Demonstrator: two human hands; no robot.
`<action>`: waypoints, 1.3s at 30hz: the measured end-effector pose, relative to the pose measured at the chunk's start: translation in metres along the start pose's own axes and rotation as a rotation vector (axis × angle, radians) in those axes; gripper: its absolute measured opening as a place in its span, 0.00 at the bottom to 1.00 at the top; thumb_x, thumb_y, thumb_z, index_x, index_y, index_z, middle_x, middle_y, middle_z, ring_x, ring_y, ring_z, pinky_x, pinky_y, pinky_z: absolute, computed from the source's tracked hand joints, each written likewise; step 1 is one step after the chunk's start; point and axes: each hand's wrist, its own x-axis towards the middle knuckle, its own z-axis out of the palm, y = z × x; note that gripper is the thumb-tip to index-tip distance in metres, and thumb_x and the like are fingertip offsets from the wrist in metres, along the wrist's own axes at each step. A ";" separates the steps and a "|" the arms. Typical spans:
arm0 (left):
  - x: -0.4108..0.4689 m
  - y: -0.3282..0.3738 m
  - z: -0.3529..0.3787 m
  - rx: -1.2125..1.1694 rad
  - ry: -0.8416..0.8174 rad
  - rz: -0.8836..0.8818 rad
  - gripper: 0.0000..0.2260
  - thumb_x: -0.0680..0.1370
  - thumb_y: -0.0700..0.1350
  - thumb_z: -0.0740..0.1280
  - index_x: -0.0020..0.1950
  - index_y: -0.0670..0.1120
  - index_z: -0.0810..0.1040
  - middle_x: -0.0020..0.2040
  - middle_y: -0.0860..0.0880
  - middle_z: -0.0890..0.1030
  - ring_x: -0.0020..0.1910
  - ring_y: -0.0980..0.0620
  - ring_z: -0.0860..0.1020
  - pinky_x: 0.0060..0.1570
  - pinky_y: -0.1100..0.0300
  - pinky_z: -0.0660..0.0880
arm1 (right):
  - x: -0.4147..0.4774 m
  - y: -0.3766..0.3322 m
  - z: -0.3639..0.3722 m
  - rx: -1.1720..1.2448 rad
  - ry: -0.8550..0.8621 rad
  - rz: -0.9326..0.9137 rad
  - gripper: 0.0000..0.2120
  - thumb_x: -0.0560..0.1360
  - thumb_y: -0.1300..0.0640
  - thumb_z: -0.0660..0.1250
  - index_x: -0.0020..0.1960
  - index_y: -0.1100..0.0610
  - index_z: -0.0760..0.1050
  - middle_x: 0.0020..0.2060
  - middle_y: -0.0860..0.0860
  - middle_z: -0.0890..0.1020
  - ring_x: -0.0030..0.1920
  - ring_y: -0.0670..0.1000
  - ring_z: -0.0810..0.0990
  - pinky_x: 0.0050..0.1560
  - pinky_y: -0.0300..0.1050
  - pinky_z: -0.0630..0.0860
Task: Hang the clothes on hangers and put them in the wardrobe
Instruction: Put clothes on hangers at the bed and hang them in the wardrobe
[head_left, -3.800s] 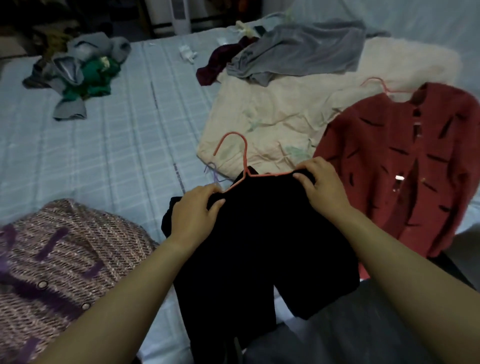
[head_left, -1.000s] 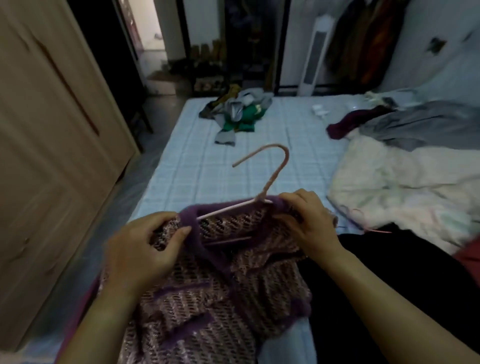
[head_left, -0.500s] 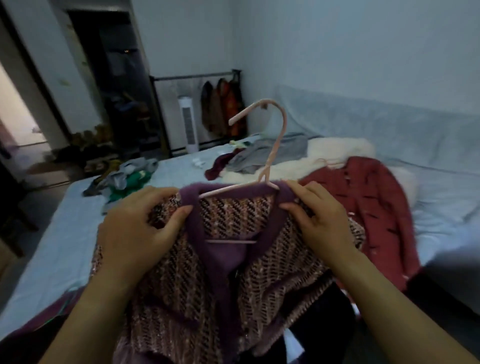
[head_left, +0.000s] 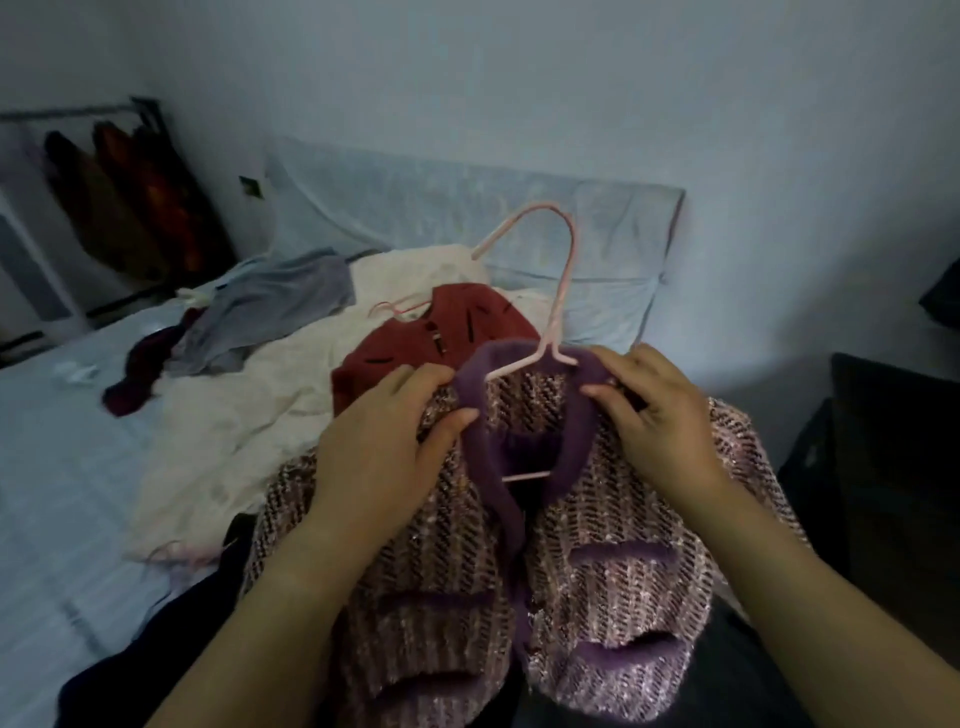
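Lying behind the cardigan (head_left: 597, 519): red sweater (head_left: 415, 338) on cream blanket (head_left: 249, 415).

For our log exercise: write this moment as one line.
step: hanging | left hand: holds cardigan | right hand: holds cardigan | hanger: inside cardigan, hook up

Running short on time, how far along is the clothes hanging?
Done: the red cardigan lies on the bed with a hanger in its neck. In hand: left hand and right hand grip the purple-trimmed jacket, on its pink hanger. Left: the grey garment lies loose; the wardrobe is out of view.
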 end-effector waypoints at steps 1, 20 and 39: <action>0.019 -0.002 0.014 -0.025 0.004 0.010 0.21 0.75 0.62 0.56 0.60 0.51 0.74 0.54 0.51 0.79 0.48 0.47 0.78 0.39 0.57 0.73 | 0.012 0.015 0.003 -0.016 0.008 0.004 0.17 0.74 0.50 0.64 0.60 0.55 0.78 0.38 0.48 0.73 0.40 0.50 0.74 0.41 0.42 0.70; 0.304 -0.153 0.167 -0.192 0.105 -0.308 0.10 0.75 0.55 0.66 0.53 0.52 0.77 0.47 0.56 0.78 0.46 0.53 0.77 0.42 0.54 0.73 | 0.300 0.225 0.205 -0.010 -0.187 -0.120 0.18 0.73 0.49 0.64 0.60 0.54 0.78 0.40 0.46 0.71 0.42 0.52 0.72 0.41 0.46 0.67; 0.315 -0.307 0.310 0.352 -0.283 -0.942 0.29 0.75 0.66 0.51 0.71 0.52 0.65 0.67 0.46 0.72 0.64 0.43 0.71 0.60 0.44 0.71 | 0.350 0.314 0.470 0.167 -0.878 -0.195 0.18 0.77 0.51 0.65 0.65 0.56 0.73 0.58 0.56 0.76 0.59 0.58 0.73 0.59 0.49 0.68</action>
